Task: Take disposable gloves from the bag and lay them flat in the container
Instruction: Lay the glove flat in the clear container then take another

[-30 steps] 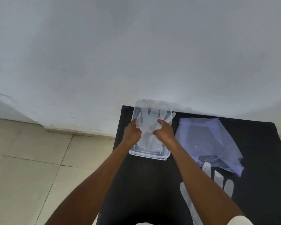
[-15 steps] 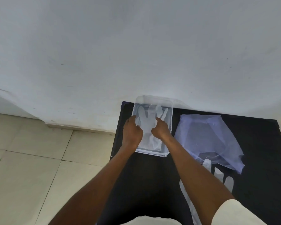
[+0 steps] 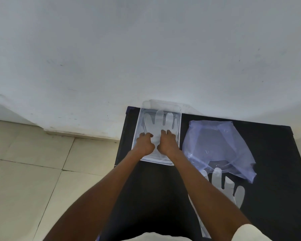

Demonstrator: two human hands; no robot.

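A clear rectangular plastic container (image 3: 179,129) stands at the far left of a black table. Inside it lies a translucent disposable glove (image 3: 159,121), fingers spread flat toward the wall. My left hand (image 3: 145,143) and my right hand (image 3: 167,142) rest side by side on the glove's palm part, fingers curled down onto it. A pale blue-tinted plastic bag (image 3: 215,146) lies crumpled to the right of the container. A second glove (image 3: 228,186) lies on the table in front of the bag, partly under my right forearm.
The black table (image 3: 268,197) ends just left of the container, with beige floor tiles (image 3: 28,171) below. A white wall (image 3: 146,49) rises right behind the table's far edge.
The glove, held up and bunched above the container a second ago, now lies spread inside it. Both hands have come down onto its lower part.
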